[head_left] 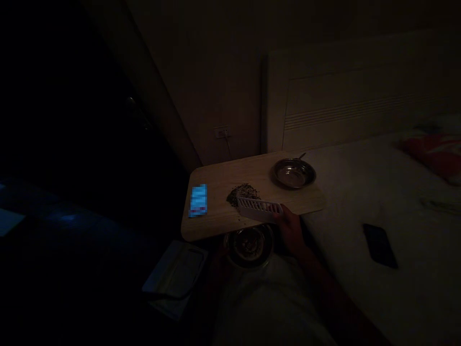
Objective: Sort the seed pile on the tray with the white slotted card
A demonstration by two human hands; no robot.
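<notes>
The room is very dark. My right hand (290,226) grips one end of a white ribbed plastic scraper (258,209) that lies across the near part of a small wooden table (216,221). The scraper's long edge rests beside a pile of dark small grains (242,193). Just below the table's near edge sits a metal bowl (249,245) with some dark bits inside. What holds that bowl is lost in the dark. An empty metal bowl (293,173) stands at the table's far right. My left hand is not visible.
A blue packet (198,200) lies on the table's left part. A bed (396,206) with a dark phone (380,245) and a red pillow (437,151) fills the right. A white tray-like object (176,271) lies low at left. A wall socket (221,132) is behind.
</notes>
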